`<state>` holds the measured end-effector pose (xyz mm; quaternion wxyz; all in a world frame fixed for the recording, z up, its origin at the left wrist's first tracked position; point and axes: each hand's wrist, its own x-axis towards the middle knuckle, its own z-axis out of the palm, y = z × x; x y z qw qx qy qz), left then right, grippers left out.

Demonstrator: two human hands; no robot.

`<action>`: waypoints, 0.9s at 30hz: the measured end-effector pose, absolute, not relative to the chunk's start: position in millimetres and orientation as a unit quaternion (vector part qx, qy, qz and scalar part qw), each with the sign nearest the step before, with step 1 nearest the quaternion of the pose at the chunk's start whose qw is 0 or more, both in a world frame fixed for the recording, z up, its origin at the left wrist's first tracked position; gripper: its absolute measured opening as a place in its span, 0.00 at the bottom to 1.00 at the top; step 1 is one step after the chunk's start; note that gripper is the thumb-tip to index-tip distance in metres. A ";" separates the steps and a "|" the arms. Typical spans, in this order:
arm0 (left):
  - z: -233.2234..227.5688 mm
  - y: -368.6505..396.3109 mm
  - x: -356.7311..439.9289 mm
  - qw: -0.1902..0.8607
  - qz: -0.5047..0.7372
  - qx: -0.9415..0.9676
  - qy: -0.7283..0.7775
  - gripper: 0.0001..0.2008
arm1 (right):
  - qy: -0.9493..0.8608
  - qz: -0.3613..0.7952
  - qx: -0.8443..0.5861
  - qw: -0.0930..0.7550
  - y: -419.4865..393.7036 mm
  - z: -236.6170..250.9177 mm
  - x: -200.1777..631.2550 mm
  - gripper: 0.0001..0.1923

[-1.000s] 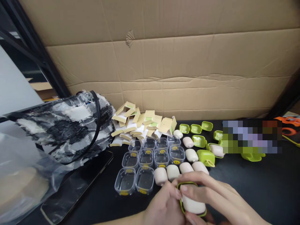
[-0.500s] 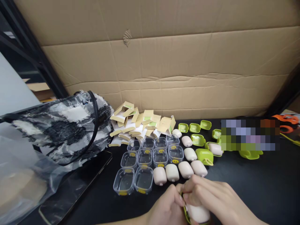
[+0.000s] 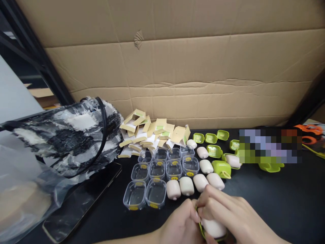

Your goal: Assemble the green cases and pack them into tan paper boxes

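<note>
At the bottom of the head view, my left hand (image 3: 177, 222) and my right hand (image 3: 230, 211) meet around a green plastic shell (image 3: 201, 232) with a rounded white piece (image 3: 214, 228) sitting in it. My left hand is closed on the shell's left side. The fingers of my right hand are bent and pinch at the shell's upper edge, over the white piece; the exact grip point is hidden. Just beyond my hands lie more rounded white and pale pink pieces (image 3: 187, 186), some with a small nub.
Clear plastic cups (image 3: 156, 194) with yellow labels stand in rows left of the pieces. Open green shells (image 3: 214, 151) lie further back, near a closed green one (image 3: 221, 169). Folded cartons (image 3: 159, 130), a shaggy black-and-white bag (image 3: 76, 135) and a cardboard wall (image 3: 177, 67) are behind.
Both hands stay closed around the green shell and white piece, with only a very slight shift of the fingers. The things on the table have not moved.
</note>
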<state>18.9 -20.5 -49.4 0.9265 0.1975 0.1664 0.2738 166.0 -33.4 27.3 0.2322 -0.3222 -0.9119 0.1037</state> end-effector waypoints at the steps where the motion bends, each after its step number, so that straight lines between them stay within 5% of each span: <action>1: -51.6 -20.6 19.4 0.926 0.277 0.196 0.166 0.15 | -0.911 0.109 -0.323 0.234 -33.3 28.1 166.3 0.05; 17: -17.7 -28.0 11.1 0.916 0.333 0.185 0.123 0.05 | -0.852 0.192 -0.355 0.334 -39.5 32.3 162.7 0.17; 27: -34.6 -22.8 16.5 0.933 0.265 0.193 0.149 0.06 | -0.854 0.183 -0.381 0.302 -41.0 38.0 160.2 0.19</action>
